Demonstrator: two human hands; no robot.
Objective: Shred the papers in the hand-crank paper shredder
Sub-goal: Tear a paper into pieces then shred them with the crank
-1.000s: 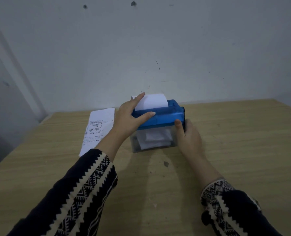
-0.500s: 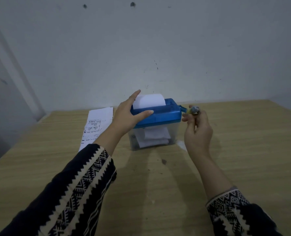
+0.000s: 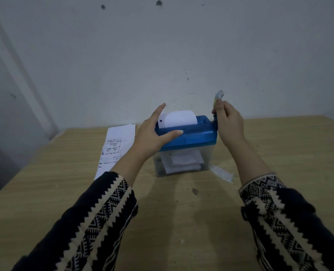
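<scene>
Left hand (image 3: 152,135) spread wide, thumb pressing shredder (image 3: 189,137) blue lid, index beside paper (image 3: 178,119) standing in the slot. Right hand (image 3: 227,122) fingers closed around crank handle (image 3: 218,98), raised above lid's right end.

Light wood-grain tabletop (image 3: 181,222): near half bare between the two patterned sleeves, open lane straight up to the blue-lidded clear plastic hand-crank shredder (image 3: 189,145). Left hand (image 3: 152,136) blocks the lid's left end, with the white sheet in the slot (image 3: 178,118) just beside it. Right hand (image 3: 227,122), grip closed on the crank handle (image 3: 219,95), blocks the right side. Printed white paper sheet (image 3: 115,147) lies flat on the left, apart from the shredder. Small pale scrap (image 3: 221,174), possibly paper, at the right base. Grey wall (image 3: 162,55) close behind, little room there. Far right tabletop open.
</scene>
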